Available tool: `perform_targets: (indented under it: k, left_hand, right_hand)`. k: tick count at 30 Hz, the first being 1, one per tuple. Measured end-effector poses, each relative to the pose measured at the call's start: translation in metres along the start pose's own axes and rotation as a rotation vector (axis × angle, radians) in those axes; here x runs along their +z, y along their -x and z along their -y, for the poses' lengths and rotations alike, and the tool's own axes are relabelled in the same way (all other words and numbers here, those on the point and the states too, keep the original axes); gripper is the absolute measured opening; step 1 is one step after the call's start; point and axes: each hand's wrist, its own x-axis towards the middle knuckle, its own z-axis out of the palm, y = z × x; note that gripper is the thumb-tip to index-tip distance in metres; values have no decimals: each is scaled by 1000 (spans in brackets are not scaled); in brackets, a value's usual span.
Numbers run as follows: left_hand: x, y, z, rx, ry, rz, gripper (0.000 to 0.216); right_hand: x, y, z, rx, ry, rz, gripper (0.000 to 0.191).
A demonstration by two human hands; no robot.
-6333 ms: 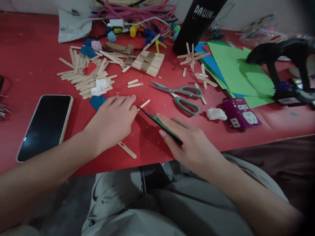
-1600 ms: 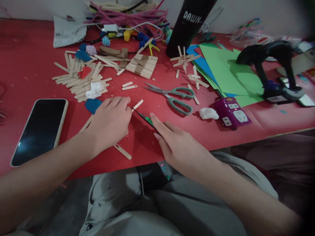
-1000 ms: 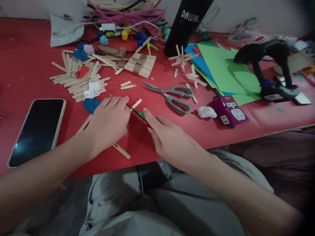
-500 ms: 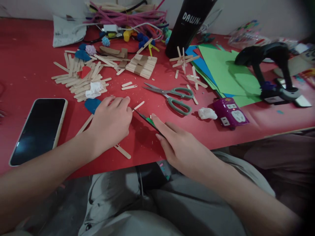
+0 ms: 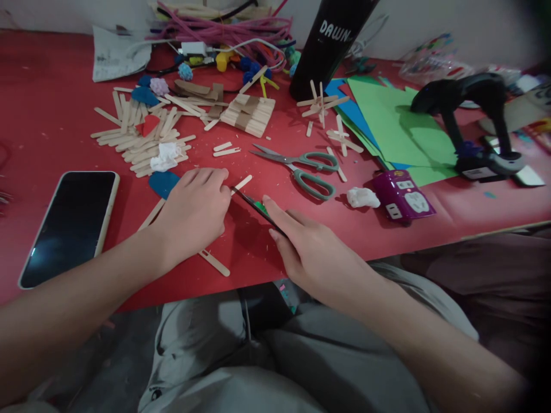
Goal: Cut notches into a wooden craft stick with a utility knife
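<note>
My left hand point(image 5: 196, 209) is closed, knuckles up, pressing a wooden craft stick point(image 5: 243, 183) to the red table; one end sticks out past the fingers. In my right hand point(image 5: 303, 244) is a craft knife point(image 5: 262, 210) with a green part, its dark blade angled to the stick beside my left fingertips. My left fingers hide the rest of the stick. Below my left hand lies a notched craft stick point(image 5: 215, 264), and a blue oval piece point(image 5: 162, 182) shows behind it. Grey-handled scissors point(image 5: 316, 163) rest beyond the knife, blades slightly apart.
A phone point(image 5: 71, 223) lies at left. Behind are a pile of craft sticks point(image 5: 138, 143), a taped stick bundle point(image 5: 248, 115) and a black bottle point(image 5: 331, 46). Toward the right sit green paper sheets point(image 5: 396, 126), a purple socket box point(image 5: 403, 196) and a black stand point(image 5: 450, 123).
Both hands stay almost in place. The knife and my right hand have shifted very slightly left and up; the view itself has moved a little.
</note>
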Motion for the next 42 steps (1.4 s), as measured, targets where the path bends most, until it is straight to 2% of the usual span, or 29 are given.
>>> perform_targets:
  k: [8, 14, 19, 25, 34, 42]
  left_hand:
    - [2, -2, -2, -1, 17, -20, 43]
    - [4, 1, -1, 33, -36, -86, 41]
    - [2, 1, -2, 25, -32, -75, 40]
    - [5, 0, -1, 46, -48, -106, 38]
    - [3, -1, -1, 32, -38, -73, 39]
    - [3, -1, -1, 25, -2, -8, 51]
  right_hand:
    - [-8, -11, 15, 58, 60, 71, 80]
    - [-14, -20, 25, 85, 128, 131, 87]
    - [-6, -11, 13, 43, 145, 64, 79]
    - [2, 7, -6, -46, 52, -50, 71]
    - [-1, 5, -3, -25, 23, -20, 71]
    - [-7, -3, 8, 19, -3, 23, 72]
